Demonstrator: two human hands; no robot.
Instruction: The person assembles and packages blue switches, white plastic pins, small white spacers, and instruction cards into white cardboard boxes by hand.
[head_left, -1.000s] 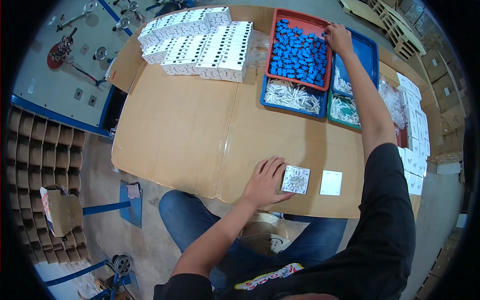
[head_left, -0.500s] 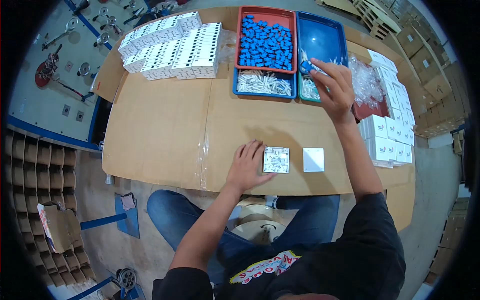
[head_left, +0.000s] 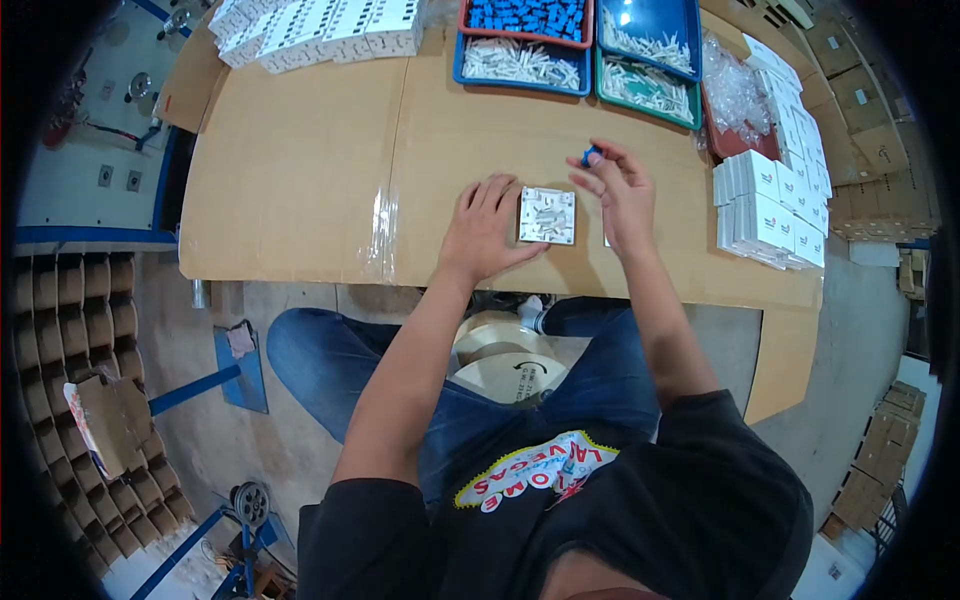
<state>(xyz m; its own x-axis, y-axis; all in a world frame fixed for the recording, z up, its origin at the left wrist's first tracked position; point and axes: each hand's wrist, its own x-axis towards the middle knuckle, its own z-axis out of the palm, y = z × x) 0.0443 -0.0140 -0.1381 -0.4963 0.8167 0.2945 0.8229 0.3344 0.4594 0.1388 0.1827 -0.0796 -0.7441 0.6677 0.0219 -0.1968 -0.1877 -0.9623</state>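
Note:
My left hand (head_left: 483,228) lies on the cardboard with its fingers stretched out, its thumb by the lower edge of a square white box (head_left: 547,216). Small white pieces sit inside that box, too small to tell apart. My right hand (head_left: 624,195) is above the cardboard, just right of the box, pinching a small blue plastic piece (head_left: 591,156) between thumb and fingers. Beneath the right hand, a flat white square is almost wholly hidden.
At the back stand a red tray (head_left: 462,28) of blue pieces, and blue (head_left: 520,88) and green (head_left: 645,111) trays of small white parts. Stacked white boxes (head_left: 345,28) fill the back left; more white boxes (head_left: 768,215) and clear plastic bags (head_left: 735,95) are at the right.
My right hand has come back from the trays toward the box, bringing the blue piece. My left hand stays beside the box. The camera view has tilted down.

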